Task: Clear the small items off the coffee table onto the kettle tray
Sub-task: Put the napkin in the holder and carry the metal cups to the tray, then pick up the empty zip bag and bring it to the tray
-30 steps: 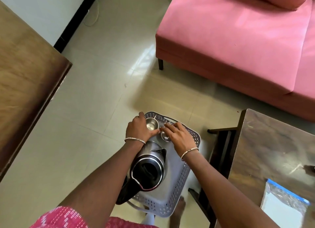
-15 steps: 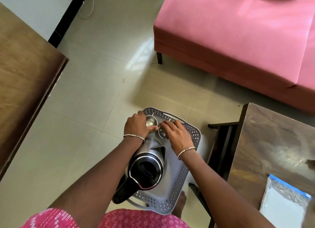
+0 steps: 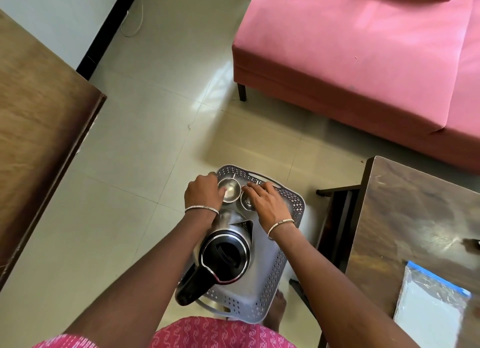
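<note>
- Pink sofa [image 3: 363,61]: fills the 1 to 2 o'clock quarter of my view, one dark leg showing on the pale tiled floor [image 3: 142,139].
- Wooden tabletop [image 3: 33,139]: brown, along the 9 o'clock edge.
- Coffee table [image 3: 415,217]: dark wood, at 3 to 4 o'clock, just beside the tray; a clear zip bag [image 3: 431,311] with a blue seal lies on it toward 5 o'clock.
- Kettle tray [image 3: 285,217]: grey perforated plastic, centre of view, directly in front of me.
- Kettle [image 3: 223,254]: steel body, black lid and handle, standing upright on the near half of the tray, handle pointing to 7 o'clock.
- My left hand [image 3: 202,194]: at the tray's far left corner, fingers curled at the rim of the larger bowl, thumb tip touching inside it; whether it truly grips, I cannot tell.
- My right hand [image 3: 267,202]: palm down, fingers loosely spread over the far right of the tray, partly covering the smaller bowl; gripping nothing I can see.
- Larger steel bowl [image 3: 230,190]: on the tray at its 12 o'clock end.
- Smaller steel bowl [image 3: 246,202]: on the tray, touching the larger one at its 4 o'clock side.
- Bangles: one thin band on each wrist.
</note>
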`<state>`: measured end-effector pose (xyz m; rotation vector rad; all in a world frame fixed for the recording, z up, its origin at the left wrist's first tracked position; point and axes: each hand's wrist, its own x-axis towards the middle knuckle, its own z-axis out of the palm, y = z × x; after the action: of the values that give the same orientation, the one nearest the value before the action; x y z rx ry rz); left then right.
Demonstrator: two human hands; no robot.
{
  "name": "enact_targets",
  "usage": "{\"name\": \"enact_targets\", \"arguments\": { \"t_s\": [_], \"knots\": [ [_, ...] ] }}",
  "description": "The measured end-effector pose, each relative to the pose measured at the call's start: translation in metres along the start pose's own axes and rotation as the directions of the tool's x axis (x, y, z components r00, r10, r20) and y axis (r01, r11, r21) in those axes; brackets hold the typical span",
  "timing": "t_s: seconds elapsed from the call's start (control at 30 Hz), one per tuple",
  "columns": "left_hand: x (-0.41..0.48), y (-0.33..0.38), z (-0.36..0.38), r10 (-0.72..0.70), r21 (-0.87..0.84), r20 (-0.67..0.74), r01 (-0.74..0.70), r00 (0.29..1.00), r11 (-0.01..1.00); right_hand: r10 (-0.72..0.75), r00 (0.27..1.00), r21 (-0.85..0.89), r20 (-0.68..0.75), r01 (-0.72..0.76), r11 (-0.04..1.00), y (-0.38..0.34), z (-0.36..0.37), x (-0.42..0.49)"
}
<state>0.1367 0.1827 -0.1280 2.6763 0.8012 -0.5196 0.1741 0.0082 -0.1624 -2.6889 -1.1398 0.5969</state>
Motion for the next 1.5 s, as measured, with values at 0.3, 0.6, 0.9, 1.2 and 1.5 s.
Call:
{"name": "enact_targets", "arguments": {
  "t_s": [0.3,0.6,0.9,1.2,1.5],
  "knots": [
    [-0.034,-0.011,-0.053,-0.151,-0.352,-0.049,0.124,0.987,0.928,0.291,0.941,0.258,-0.172,-0.242,0.935,-0.001,-0.027,-0.055],
    [-0.117,0.043,-0.092,0.035,-0.504,-0.03,-0.045,0.999,0.862,0.589,0.79,0.503,-0.17,-0.444,0.741,-0.017,-0.063,-0.153],
    [-0.199,0.105,-0.065,0.192,-0.544,0.038,-0.141,0.981,0.827,0.777,0.571,0.748,-0.267,-0.386,0.541,0.002,-0.092,-0.248],
    [-0.283,0.201,0.006,0.254,-0.487,0.096,-0.178,0.962,0.855,0.868,0.451,0.779,-0.207,-0.461,0.425,0.094,-0.069,-0.39],
    [-0.353,0.325,0.084,0.183,-0.502,0.154,-0.082,0.971,0.861,0.9,0.421,0.785,-0.111,-0.518,0.339,0.198,-0.059,-0.517]
  ]
}}
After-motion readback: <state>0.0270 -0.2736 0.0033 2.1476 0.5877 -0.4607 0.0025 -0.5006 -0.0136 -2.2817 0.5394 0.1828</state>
